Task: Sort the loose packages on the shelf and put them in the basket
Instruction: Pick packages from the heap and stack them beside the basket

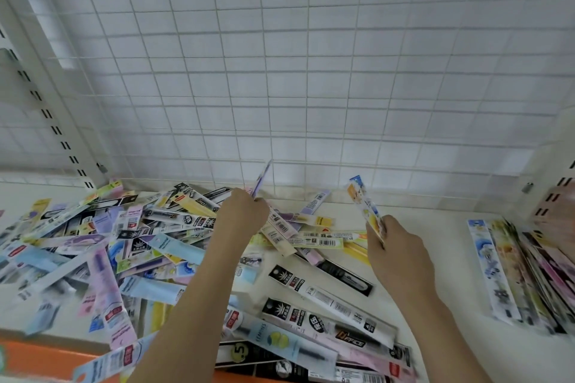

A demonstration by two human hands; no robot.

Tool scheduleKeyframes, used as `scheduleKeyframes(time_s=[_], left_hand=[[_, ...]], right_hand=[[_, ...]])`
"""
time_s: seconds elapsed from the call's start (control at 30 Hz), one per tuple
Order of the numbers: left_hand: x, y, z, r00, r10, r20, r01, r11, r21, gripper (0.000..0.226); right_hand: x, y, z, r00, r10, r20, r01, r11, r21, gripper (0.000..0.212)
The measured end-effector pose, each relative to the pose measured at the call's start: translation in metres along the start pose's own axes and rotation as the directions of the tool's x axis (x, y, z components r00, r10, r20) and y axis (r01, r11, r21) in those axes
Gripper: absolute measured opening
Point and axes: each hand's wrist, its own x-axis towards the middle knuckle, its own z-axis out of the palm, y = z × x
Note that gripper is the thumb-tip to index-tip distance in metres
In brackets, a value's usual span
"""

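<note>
The left hand pinches a purple package above the loose packages heaped on the shelf; the right hand grips a yellow-blue package. A sorted row at right is blurred, its container hidden.

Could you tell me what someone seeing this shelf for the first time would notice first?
Probably the big jumbled pile of loose packages covering the left and middle of the white shelf. Above it, the left hand holds up a purple package and the right hand a yellow and blue package. A tidier sorted stack sits at the right edge.
</note>
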Motion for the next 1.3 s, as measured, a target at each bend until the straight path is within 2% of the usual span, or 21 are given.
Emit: scheduleKeyframes(time_s=[0.13,0.33,0.37,0.47,0.5,0.63,0.67,0.73,0.8,0.87,1.03,1.07,1.13,1.23,1.3], left_hand=[[0.015,-0.003,0.014,0.999,0.035,-0.022,-0.027,0.958,0.285,0.059],[0.025,-0.003,0.031,1.0,0.021,0.02,-0.027,0.926,0.375,0.095],[0.024,-0.001,0.032,0.999,0.006,0.04,-0.021,0.929,0.368,0.094],[0.027,-0.001,0.03,0.998,-0.007,0.061,-0.01,0.962,0.272,0.06],[0.024,0.001,0.024,0.996,-0.019,0.092,-0.002,0.974,0.224,0.055],[0.014,0.0,0.001,0.981,-0.035,0.19,0.024,0.998,0.062,0.054],[0.009,0.0,-0.004,0.978,-0.027,0.205,0.021,0.999,0.034,0.045],[-0.003,0.0,-0.015,0.974,-0.022,0.225,0.019,1.0,0.013,0.007],[-0.01,-0.005,-0.02,0.971,-0.017,0.24,0.021,1.0,-0.015,0.027],[-0.016,-0.012,-0.026,0.978,-0.004,0.207,0.013,0.999,-0.042,0.031],[-0.03,-0.043,-0.046,0.992,-0.037,0.118,0.066,0.966,-0.251,0.032],[-0.034,-0.049,-0.052,0.993,-0.05,0.103,0.077,0.957,-0.281,0.033],[-0.041,-0.061,-0.06,0.995,-0.065,0.069,0.084,0.947,-0.309,0.034],[-0.047,-0.074,-0.068,0.998,-0.07,-0.002,0.066,0.945,-0.32,0.029],[-0.051,-0.076,-0.071,0.995,-0.086,-0.043,0.064,0.929,-0.364,0.024]], right_hand=[[0.0,0.004,-0.003,1.0,0.023,0.014,-0.023,1.0,-0.011,0.03],[0.0,0.005,-0.003,0.998,0.031,0.059,-0.028,0.998,-0.054,0.029],[0.0,0.005,-0.003,0.997,0.034,0.068,-0.03,0.998,-0.058,0.029],[0.001,0.002,-0.003,0.995,0.043,0.095,-0.037,0.997,-0.066,0.029],[0.001,0.001,-0.003,0.994,0.041,0.104,-0.034,0.997,-0.066,0.031],[0.003,-0.008,-0.004,0.992,0.013,0.125,-0.005,0.998,-0.069,0.027],[0.004,-0.011,-0.003,0.992,0.006,0.128,0.003,0.997,-0.071,0.025],[0.006,-0.018,-0.002,0.989,-0.01,0.149,0.024,0.996,-0.089,0.024],[0.008,-0.026,0.001,0.982,-0.045,0.183,0.065,0.992,-0.106,0.025],[0.011,-0.035,0.004,0.971,-0.086,0.222,0.116,0.985,-0.127,0.026],[0.012,-0.06,0.02,0.918,-0.2,0.342,0.269,0.948,-0.169,0.033],[0.01,-0.065,0.023,0.899,-0.23,0.372,0.309,0.936,-0.167,0.032],[0.007,-0.073,0.031,0.862,-0.291,0.415,0.39,0.904,-0.175,0.015],[0.002,-0.079,0.041,0.818,-0.304,0.488,0.462,0.853,-0.241,0.037],[0.001,-0.08,0.043,0.819,-0.308,0.484,0.474,0.838,-0.27,0.039]])
